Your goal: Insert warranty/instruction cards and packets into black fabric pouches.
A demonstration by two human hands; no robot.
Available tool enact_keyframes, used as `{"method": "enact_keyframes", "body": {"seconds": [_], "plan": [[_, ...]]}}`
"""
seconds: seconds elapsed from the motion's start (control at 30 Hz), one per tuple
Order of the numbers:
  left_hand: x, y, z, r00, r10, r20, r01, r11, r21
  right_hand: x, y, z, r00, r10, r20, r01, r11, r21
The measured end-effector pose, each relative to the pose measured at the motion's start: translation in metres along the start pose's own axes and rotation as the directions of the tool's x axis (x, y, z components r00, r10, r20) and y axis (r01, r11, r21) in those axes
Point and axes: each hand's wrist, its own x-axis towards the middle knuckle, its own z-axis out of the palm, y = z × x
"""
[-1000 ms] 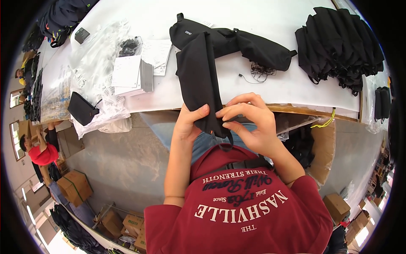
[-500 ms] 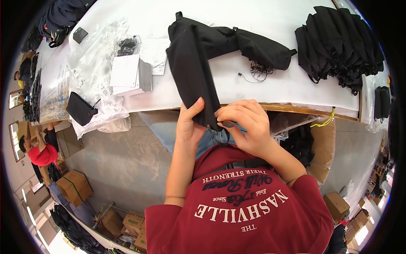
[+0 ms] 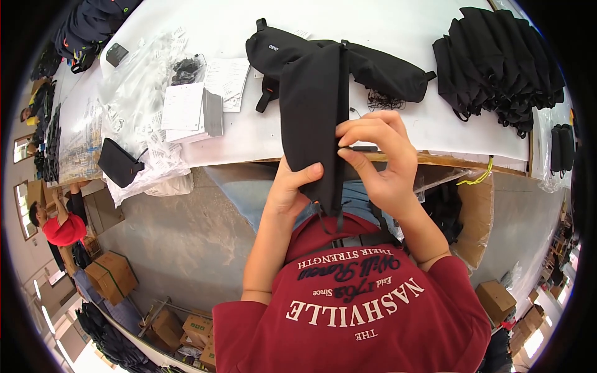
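Observation:
A long black fabric pouch [image 3: 313,105] stretches from my waist over the table edge, its far part lying across other black pouches. My left hand [image 3: 292,189] is closed round its near end, thumb on top. Short black loops [image 3: 329,221] hang from that end. My right hand [image 3: 382,152] pinches at the pouch's right side, thumb and forefinger together on a thin black tab [image 3: 364,148], mostly hidden by the fingers. Beyond lie a black pouch with a small white mark [image 3: 273,50] and another black pouch [image 3: 392,71].
Thin black cords [image 3: 384,101] lie beside the pouches. At the right is a heap of black pouches [image 3: 497,68]. Left stand stacked white papers [image 3: 186,112], clear plastic wrap [image 3: 140,81] and a small black pouch [image 3: 119,163]. A person in red [image 3: 65,227] is at far left.
The held pouch has swung right and straightened, uncovering the white-marked pouch. My right hand has moved up along its right side, away from the near end. My left hand has shifted slightly right.

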Motion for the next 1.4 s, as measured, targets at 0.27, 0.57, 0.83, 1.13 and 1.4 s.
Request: {"method": "enact_keyframes", "body": {"seconds": [0.27,0.57,0.83,1.13,1.4], "plan": [[0.008,-0.008,-0.029,1.000,0.030,0.007,-0.027,0.958,-0.284,-0.018,-0.007,0.010,0.967,0.074,0.243,-0.109,0.985,0.135],[0.009,-0.017,-0.036,0.999,0.026,0.026,-0.015,0.927,-0.374,-0.016,-0.002,0.005,0.935,0.080,0.345,-0.109,0.992,0.065],[0.004,-0.004,-0.012,0.982,0.072,-0.172,-0.097,0.985,-0.143,-0.021,0.003,0.003,0.924,0.076,0.374,-0.119,0.988,0.094],[-0.019,0.005,0.034,0.979,0.129,-0.160,-0.110,0.986,0.123,-0.010,0.008,-0.006,0.918,-0.104,0.383,0.221,0.935,-0.276],[-0.002,0.044,-0.012,0.795,0.578,0.184,-0.496,0.446,0.745,-0.006,0.012,-0.040,0.950,0.225,0.216,-0.285,0.907,0.309]]}}
